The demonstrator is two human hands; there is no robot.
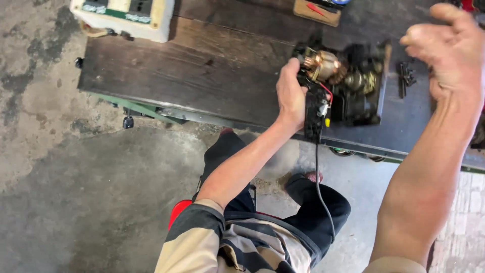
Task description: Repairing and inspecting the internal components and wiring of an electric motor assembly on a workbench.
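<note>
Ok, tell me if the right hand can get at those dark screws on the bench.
Probably yes: the right hand is raised, empty and open just beside the dark screws, with nothing between them.

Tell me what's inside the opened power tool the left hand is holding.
Inside the opened power tool held by the left hand, a copper-coloured motor armature shows, with red wires below it. Blur and dark housing hide the rest. The right hand hovers apart.

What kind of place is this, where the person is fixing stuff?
Probably a small repair workshop. The left hand grips an opened power tool with copper motor windings showing, over a worn, dark workbench. Loose screws lie nearby, and the floor is stained concrete.
</note>
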